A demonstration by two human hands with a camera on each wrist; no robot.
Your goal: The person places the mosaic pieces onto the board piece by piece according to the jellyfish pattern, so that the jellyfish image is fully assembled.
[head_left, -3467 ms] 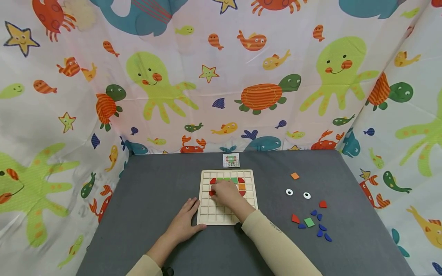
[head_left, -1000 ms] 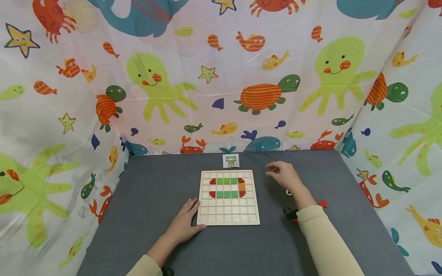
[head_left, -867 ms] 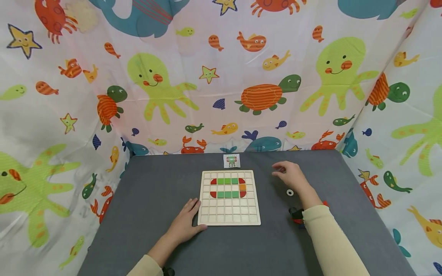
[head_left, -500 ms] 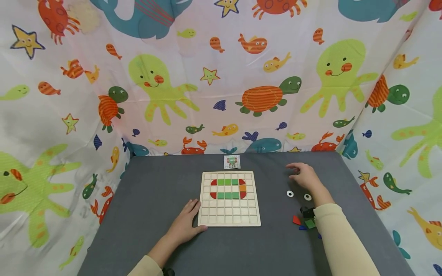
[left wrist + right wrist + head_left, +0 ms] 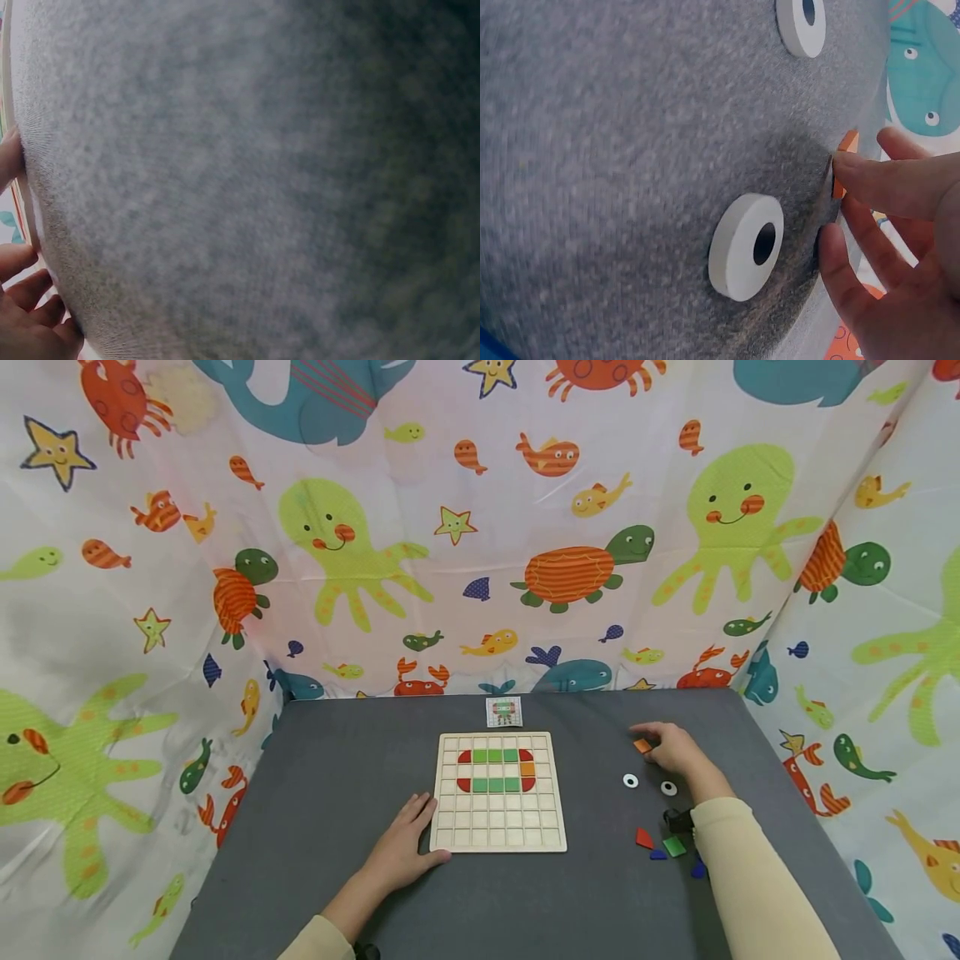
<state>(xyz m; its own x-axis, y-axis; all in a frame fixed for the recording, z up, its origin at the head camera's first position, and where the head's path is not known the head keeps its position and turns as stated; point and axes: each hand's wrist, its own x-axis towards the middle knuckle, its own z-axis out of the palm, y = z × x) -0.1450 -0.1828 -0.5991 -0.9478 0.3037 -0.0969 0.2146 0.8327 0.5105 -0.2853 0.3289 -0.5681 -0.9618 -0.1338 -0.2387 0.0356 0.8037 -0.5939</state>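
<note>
A small, flat orange four-sided tile [image 5: 642, 746] lies at the far right of the grey cloth-covered table [image 5: 360, 760], beyond two white rings with dark centres [image 5: 631, 781]. The right hand's [image 5: 672, 750] thumb touches it; whether the fingers clamp it, I cannot tell. The left hand [image 5: 401, 852] lies with fingers extended, touching the pale wooden gridded board [image 5: 498, 839]. The tile looks light, stiff, sturdy; opposite edges should suit a pinch.

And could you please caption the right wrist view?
Right hand at an orange tile, two white discs nearby.
</note>
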